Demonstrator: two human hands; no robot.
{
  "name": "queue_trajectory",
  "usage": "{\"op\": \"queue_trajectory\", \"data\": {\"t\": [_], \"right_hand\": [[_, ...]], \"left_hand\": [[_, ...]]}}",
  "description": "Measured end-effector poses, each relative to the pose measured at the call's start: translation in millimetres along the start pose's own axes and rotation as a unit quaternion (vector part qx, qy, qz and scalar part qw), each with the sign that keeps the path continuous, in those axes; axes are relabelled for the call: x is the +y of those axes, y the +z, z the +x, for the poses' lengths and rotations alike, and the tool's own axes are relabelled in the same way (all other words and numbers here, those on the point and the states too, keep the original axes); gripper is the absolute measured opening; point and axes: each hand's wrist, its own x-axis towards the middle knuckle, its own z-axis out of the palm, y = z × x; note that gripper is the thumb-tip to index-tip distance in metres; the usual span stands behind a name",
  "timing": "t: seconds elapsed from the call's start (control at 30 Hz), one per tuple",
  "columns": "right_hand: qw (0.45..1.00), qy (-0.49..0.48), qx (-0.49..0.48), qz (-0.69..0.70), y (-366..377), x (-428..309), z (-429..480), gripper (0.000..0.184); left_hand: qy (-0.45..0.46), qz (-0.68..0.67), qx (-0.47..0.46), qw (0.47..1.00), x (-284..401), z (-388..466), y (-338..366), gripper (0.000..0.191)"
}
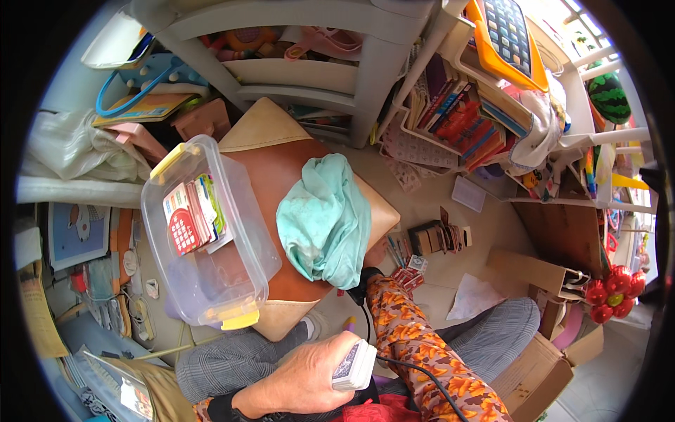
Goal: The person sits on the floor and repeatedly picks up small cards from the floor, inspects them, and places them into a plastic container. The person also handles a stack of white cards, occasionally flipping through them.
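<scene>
My left hand [311,374] grips a thick deck of playing cards [354,366] near the lower middle, above my lap. My right arm reaches forward in an orange floral sleeve; my right hand [375,254] shows only partly past the edge of a crumpled mint-green cloth [324,221], and its fingers are hidden. The cloth lies on a brown and cream leather-like stool [285,158]. On its left side stands a clear plastic box [263,264] with yellow latches, holding small booklets or card packs [184,221]. Playing card packs [406,278] lie on the floor near my right hand.
A row of small dark-covered items [435,238], pens [398,250] and a clear lid [468,193] lie on the floor. Book-filled shelves [448,111] rise at upper right. An open cardboard box [532,369] sits at lower right; a black cable [422,369] crosses my right sleeve.
</scene>
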Motion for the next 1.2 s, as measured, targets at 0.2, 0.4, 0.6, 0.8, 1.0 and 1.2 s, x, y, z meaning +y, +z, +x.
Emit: {"op": "queue_trajectory", "data": {"t": [0.2,0.4,0.6,0.8,1.0,1.2], "right_hand": [[0.997,0.037,-0.028,0.068,2,1,-6,0.037],[0.983,0.081,-0.097,0.137,-10,3,-6,0.041],[0.977,0.092,-0.123,0.151,-21,-1,-3,0.043],[0.955,0.088,-0.17,0.225,-8,15,-7,0.043],[0.75,0.172,-0.379,0.514,-31,81,6,0.034],[0.578,0.288,-0.475,0.598,-130,124,54,0.02]], "left_hand": [[-0.047,0.006,-0.015,0.999,1,4,-3,0.054],[-0.036,0.013,-0.014,0.999,2,7,3,0.054],[-0.037,0.002,-0.022,0.999,9,12,6,0.05],[-0.055,0.004,-0.023,0.998,4,16,8,0.05],[-0.022,0.038,-0.004,0.999,-6,19,20,0.046],[-0.011,0.01,0.025,1.0,-22,22,40,0.046]]}}
